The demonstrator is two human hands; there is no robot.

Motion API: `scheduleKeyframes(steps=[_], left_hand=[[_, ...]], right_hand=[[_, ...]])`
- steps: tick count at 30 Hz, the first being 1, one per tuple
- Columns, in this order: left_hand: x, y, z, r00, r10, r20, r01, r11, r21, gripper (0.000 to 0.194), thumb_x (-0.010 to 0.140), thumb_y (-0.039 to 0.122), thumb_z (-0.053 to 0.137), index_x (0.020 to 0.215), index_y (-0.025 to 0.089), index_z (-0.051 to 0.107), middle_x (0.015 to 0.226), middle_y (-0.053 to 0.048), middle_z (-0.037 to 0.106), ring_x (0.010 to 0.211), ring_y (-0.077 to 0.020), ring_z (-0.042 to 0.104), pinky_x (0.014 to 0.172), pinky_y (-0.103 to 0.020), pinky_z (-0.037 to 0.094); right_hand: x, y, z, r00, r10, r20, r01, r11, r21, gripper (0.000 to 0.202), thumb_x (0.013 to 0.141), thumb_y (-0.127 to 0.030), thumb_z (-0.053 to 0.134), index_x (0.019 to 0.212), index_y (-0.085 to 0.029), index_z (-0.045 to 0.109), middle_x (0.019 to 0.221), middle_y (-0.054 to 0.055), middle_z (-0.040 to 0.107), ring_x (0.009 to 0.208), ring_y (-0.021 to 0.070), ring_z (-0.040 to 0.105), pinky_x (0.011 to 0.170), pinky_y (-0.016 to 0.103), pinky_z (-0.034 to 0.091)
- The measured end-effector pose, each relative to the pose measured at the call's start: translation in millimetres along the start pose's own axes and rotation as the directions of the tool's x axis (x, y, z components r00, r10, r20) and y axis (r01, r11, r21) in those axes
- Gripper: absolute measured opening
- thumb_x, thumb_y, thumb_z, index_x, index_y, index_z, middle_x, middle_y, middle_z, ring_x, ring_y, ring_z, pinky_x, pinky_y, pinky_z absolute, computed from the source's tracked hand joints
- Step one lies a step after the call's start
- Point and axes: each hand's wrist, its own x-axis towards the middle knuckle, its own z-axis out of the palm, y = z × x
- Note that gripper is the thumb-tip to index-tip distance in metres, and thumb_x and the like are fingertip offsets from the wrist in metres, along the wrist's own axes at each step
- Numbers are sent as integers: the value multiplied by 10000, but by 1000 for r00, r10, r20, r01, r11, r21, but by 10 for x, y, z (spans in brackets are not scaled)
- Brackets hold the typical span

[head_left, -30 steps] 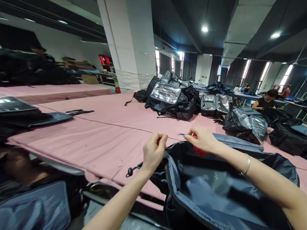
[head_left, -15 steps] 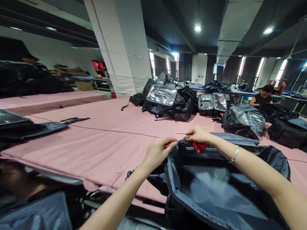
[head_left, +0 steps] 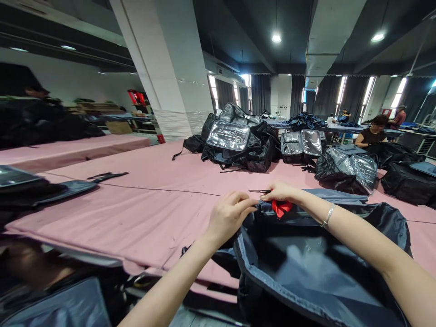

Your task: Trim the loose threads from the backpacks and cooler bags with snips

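Observation:
A dark bag [head_left: 306, 272] with a grey-blue lining stands wide open in front of me, its rim facing up. My left hand [head_left: 231, 213] is closed at the bag's far left corner, thumb and fingers pinching the edge there. Just to its right, my right hand [head_left: 281, 193] is wrapped round what look like scissors [head_left: 259, 191], whose thin dark blades point left above the rim. Red cloth [head_left: 281, 209] hangs below the right palm, over the bag's far edge. The fingers hide the scissors' handles and the exact bit of edge being pinched.
The bag rests at a pink-covered table [head_left: 143, 213]. Farther back lie a heap of black bags [head_left: 235, 141] with silvery linings and more bags [head_left: 347, 168] to the right. A co-worker [head_left: 373, 131] sits at the back right. A pillar [head_left: 163, 68] rises behind the table.
My left hand has shifted slightly right along the bag's corner, closer to my right hand. The right hand keeps its hold, and the view has turned a little.

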Motion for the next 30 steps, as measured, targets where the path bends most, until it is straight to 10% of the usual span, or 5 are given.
scheduleKeyframes(steps=[6, 16, 25, 30], left_hand=[[62, 116, -33, 961, 260, 95, -277, 904, 326, 168, 876, 190, 453, 794, 181, 600, 746, -22, 619, 674, -138, 547, 634, -270, 386], [-125, 66, -132, 990, -141, -24, 142, 987, 76, 162, 876, 212, 383, 752, 197, 486, 679, 8, 581, 600, -117, 548, 571, -221, 423], [49, 34, -20, 943, 258, 209, -312, 904, 292, 172, 892, 230, 426, 945, 196, 586, 852, -26, 640, 684, -146, 586, 612, -255, 416], [100, 19, 25, 945, 218, 244, -284, 916, 282, 186, 893, 194, 385, 827, 174, 558, 772, -32, 612, 658, -152, 565, 607, -266, 408]], right_hand=[[-27, -16, -2, 1000, -2, -21, 2, 1000, -8, 207, 734, -247, 636, 592, -130, 542, 470, -70, 377, 450, 63, 321, 449, 204, 243], [-37, 7, -9, 995, -52, -84, 47, 997, -68, 224, 767, -279, 621, 609, -134, 556, 483, -70, 372, 474, 70, 352, 477, 206, 257], [-70, -60, -31, 999, -5, -47, 1, 996, -94, 252, 774, -287, 626, 592, -125, 565, 477, -57, 386, 463, 71, 356, 461, 208, 255], [-21, 1, -47, 997, -3, -80, -6, 994, -105, 220, 775, -305, 626, 662, -116, 615, 513, -43, 433, 491, 77, 390, 471, 197, 278]])
